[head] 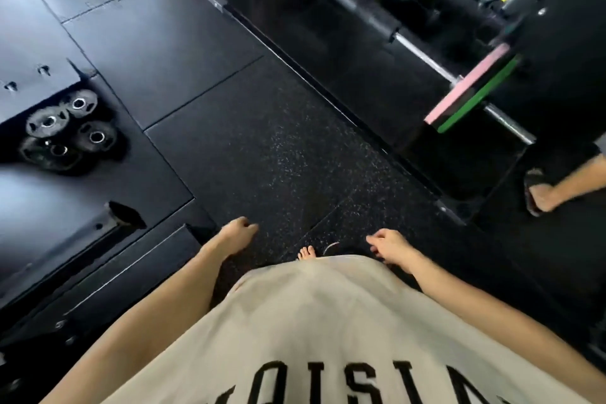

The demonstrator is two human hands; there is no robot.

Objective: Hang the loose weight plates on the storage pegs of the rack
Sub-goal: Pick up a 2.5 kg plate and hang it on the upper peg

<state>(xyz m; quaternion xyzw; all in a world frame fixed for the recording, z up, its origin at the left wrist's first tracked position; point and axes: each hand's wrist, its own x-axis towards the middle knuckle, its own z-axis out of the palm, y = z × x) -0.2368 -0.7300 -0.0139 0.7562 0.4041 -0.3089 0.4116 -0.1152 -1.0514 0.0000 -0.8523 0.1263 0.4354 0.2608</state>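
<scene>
My left hand [237, 234] and right hand [392, 246] hang loosely curled, holding nothing, over speckled rubber floor [262, 157]; round dark metal plates [70, 129] lie clustered left.

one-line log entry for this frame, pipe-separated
left hand: empty | right hand: empty | small black plates: clustered far left | barbell: pink, green plates loaded

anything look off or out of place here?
Nothing broken or spilled. Four small black plates lie loose in a cluster on the floor at the left, not on pegs. Both the left hand and the right hand hold nothing. The barbell carries pink plates.
</scene>
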